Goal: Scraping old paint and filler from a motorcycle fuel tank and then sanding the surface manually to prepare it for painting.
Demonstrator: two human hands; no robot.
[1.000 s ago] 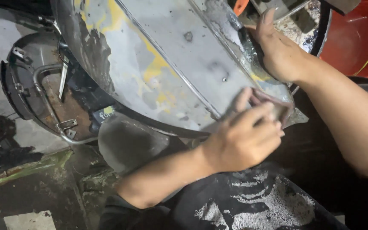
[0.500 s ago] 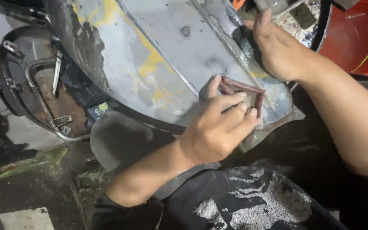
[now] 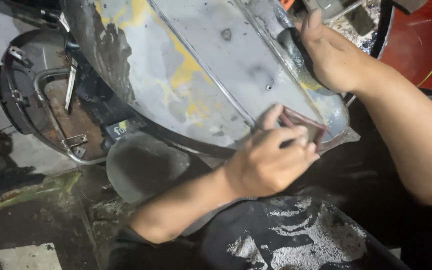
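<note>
A large curved grey metal body panel [image 3: 211, 75], with worn yellow patches and a raised centre rib, fills the upper middle. My left hand [image 3: 268, 157] grips a folded reddish-brown piece of sandpaper [image 3: 306, 122] and presses it on the panel's lower right part. Further up, my right hand [image 3: 331, 55] clamps the panel's right edge, fingers wrapped over the rim.
A dark rusty metal frame [image 3: 51, 115] with brackets lies at the left. A grey rounded part [image 3: 141, 165] sits below the panel. A red container [image 3: 426, 40] stands at the top right. Dirty floor shows at the lower left.
My left hand slid the sandpaper left along the panel's lower part, then a little back right. The right hand stays on the rim. The view shifted slightly.
</note>
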